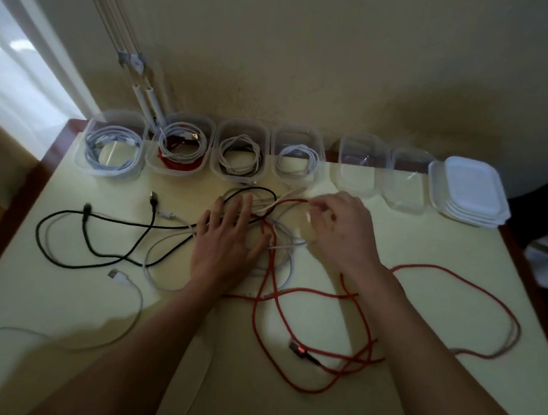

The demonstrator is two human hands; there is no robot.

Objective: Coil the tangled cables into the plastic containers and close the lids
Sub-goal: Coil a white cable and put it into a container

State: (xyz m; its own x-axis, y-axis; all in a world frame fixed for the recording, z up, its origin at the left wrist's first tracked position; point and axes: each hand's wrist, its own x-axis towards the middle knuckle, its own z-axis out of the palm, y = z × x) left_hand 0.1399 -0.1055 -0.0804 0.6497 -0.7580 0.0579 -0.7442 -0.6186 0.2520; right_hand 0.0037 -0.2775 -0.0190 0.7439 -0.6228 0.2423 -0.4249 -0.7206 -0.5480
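Note:
A tangle of cables lies on the pale table (333, 406): a red cable (430, 268) looping right and toward me, a black cable (85, 242) on the left, white cables (136, 298) mixed in. My left hand (226, 243) lies flat with straight spread fingers on the knot in the middle. My right hand (339, 231) pinches the far end of the red cable between thumb and fingertips. Several clear containers stand along the far edge; the left ones (113, 146) hold coiled cables, two on the right (363, 163) hold nothing.
A stack of white lids (468, 191) sits at the far right, past the bare containers. Blind cords (136, 65) hang by the wall above the containers. The table has a dark red edge (24, 190). A window is at the left.

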